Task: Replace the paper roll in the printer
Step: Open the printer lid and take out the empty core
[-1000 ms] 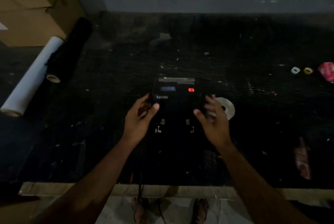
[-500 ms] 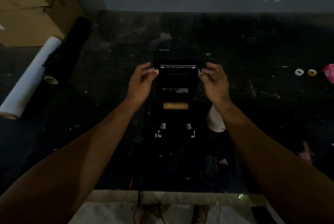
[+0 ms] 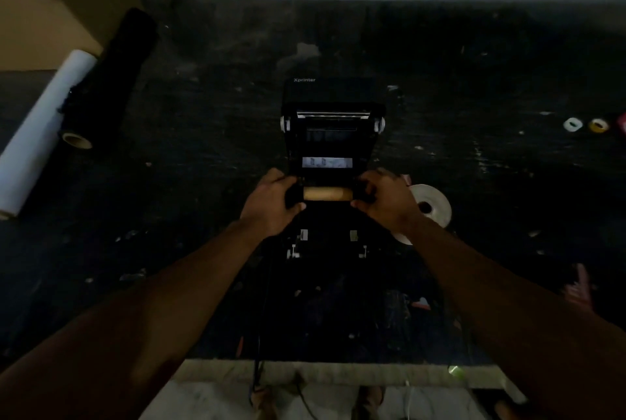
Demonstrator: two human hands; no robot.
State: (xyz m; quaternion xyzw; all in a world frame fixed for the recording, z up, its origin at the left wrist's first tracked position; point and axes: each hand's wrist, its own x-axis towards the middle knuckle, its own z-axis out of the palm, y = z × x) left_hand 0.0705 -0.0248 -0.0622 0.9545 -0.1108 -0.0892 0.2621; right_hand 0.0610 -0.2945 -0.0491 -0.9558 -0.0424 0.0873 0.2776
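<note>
A black printer (image 3: 333, 135) sits mid-table with its lid swung open and tipped back. Inside the bay lies a brown cardboard core (image 3: 327, 193), the spent roll, on a black spindle. My left hand (image 3: 271, 203) grips the spindle's left end and my right hand (image 3: 384, 200) grips its right end, fingers curled around the black end caps. A white paper roll (image 3: 430, 204) lies flat on the table just right of my right hand.
A long white roll (image 3: 40, 128) and a black roll (image 3: 108, 74) lie at the left by a cardboard box (image 3: 44, 3). Small tape rings (image 3: 572, 124) sit far right. A cable (image 3: 257, 335) runs off the table's front edge (image 3: 338, 375).
The printer lid went from shut to fully open. My hands then came down from the lid's edge to the two ends of the spent core in the bay.
</note>
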